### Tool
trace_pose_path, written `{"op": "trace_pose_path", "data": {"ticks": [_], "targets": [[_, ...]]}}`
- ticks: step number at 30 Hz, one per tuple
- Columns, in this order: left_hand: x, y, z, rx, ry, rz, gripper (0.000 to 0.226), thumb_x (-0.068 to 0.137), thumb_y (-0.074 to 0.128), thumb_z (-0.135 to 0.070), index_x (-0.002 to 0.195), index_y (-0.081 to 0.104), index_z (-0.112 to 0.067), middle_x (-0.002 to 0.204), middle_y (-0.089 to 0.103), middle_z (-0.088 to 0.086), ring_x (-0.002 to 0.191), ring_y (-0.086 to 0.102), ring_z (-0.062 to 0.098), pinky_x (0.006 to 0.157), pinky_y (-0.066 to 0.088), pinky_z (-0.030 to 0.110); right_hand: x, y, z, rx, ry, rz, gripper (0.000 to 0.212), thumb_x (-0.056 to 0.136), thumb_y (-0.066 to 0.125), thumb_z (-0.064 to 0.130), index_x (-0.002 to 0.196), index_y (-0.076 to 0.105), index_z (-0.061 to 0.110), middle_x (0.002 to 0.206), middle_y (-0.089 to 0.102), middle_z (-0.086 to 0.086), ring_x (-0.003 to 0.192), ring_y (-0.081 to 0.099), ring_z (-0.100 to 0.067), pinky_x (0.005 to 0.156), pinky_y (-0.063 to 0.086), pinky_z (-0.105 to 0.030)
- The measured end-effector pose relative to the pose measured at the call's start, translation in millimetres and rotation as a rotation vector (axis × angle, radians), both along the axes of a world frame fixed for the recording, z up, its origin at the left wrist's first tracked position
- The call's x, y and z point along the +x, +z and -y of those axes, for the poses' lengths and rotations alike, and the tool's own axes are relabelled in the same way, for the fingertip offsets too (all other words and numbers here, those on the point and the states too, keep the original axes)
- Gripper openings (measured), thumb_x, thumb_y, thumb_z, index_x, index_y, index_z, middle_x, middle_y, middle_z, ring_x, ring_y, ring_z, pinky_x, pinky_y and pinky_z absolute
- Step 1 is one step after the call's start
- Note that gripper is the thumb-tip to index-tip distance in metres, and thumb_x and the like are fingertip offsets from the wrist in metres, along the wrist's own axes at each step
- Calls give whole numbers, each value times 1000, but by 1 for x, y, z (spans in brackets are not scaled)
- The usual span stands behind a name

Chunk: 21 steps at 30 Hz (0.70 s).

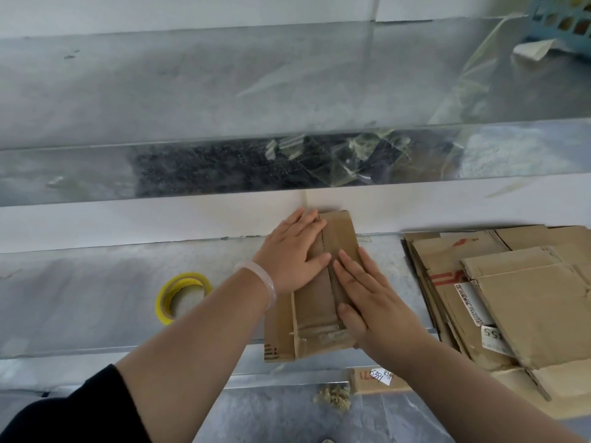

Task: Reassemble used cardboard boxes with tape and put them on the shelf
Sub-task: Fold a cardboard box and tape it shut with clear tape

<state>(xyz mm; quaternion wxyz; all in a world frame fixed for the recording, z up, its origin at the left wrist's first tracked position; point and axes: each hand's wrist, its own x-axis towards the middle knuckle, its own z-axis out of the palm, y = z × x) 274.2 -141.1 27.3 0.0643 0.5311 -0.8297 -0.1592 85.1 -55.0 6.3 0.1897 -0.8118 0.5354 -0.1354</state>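
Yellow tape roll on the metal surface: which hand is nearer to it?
Left. The left hand lies flat on the brown cardboard box, right of the yellow tape roll; the right hand presses the box's other side, farther off.

white wall (160, 11), shiny metal shelf (128, 91), grey floor (271, 417) below

Cardboard box (316, 305): plain brown, with dark red print at its near left corner.
Tape roll (184, 280), left of the cardboard box: bright yellow.
Bracelet (267, 278), just left of the cardboard box: milky pinkish white.
Sleeve (80, 410), near and left of the cardboard box: black.
Flattened boxes (527, 302), right of the cardboard box: brown, red printed strokes, white labels with black figures.
Shelf (96, 298), under the cardboard box: dull silver-grey.
Basket (559, 24), far right beyond the cardboard box: light blue lattice.
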Motion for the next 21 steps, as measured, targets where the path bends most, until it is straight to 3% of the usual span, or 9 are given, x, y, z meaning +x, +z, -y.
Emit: {"op": "trace_pose_path", "data": {"ticks": [3, 6, 8, 11, 13, 18, 21], "targets": [[8, 4, -5, -104, 21, -68, 58, 89, 51, -60, 140, 39, -33, 154, 28, -7, 144, 19, 18, 119, 16, 37, -7, 0, -5, 75, -16, 165, 73, 86, 28, 60, 154, 14, 39, 158, -5, 30, 146, -12, 8, 120, 4, -21], [18, 9, -9, -79, 88, -26, 74, 81, 53, -73, 142, 36, -35, 142, 35, -7, 134, 28, 20, 114, 25, 44, -13, -3, -18, 86, -224, 350, 74, 84, 43, 71, 150, 26, 42, 158, 11, 28, 143, 19, 6, 112, 34, -25], [24, 9, -14, -27, 131, -46, 81, 81, 54, -72, 148, 31, -33, 145, 33, -6, 136, 25, 20, 115, 23, 42, -10, -3, -27, 97, -395, 421, 80, 78, 46, 75, 147, 31, 39, 156, 19, 22, 137, 27, 3, 104, 44, -30], [30, 8, -29, -8, 193, -97, 83, 83, 55, -70, 151, 28, -30, 146, 37, -4, 136, 27, 20, 115, 23, 37, -3, -1, -37, 101, -566, 509, 80, 73, 47, 73, 143, 36, 34, 141, 30, 18, 130, 36, -3, 104, 44, -34], [34, 7, -38, -10, 286, -120, 85, 80, 54, -73, 150, 29, -31, 142, 41, -3, 133, 33, 21, 112, 28, 36, 0, 2, -42, 154, -648, 590, 75, 80, 46, 66, 146, 33, 33, 141, 30, 13, 126, 38, -5, 104, 41, -33], [43, 7, -55, 59, 497, -151, 106, 75, 55, -78, 156, 11, -26, 146, 41, 4, 133, 41, 25, 108, 38, 40, 25, 4, -49, 439, -677, 826, 75, 98, 44, 50, 158, 2, 32, 162, 13, 11, 148, 19, -13, 121, 18, -38], [48, 6, -65, 84, 545, -147, 99, 79, 55, -74, 156, 17, -22, 145, 47, 5, 132, 45, 26, 106, 39, 39, 38, 6, -41, 517, -660, 894, 77, 101, 43, 47, 156, -10, 36, 162, 9, 16, 149, 15, -13, 122, 16, -38]]}}
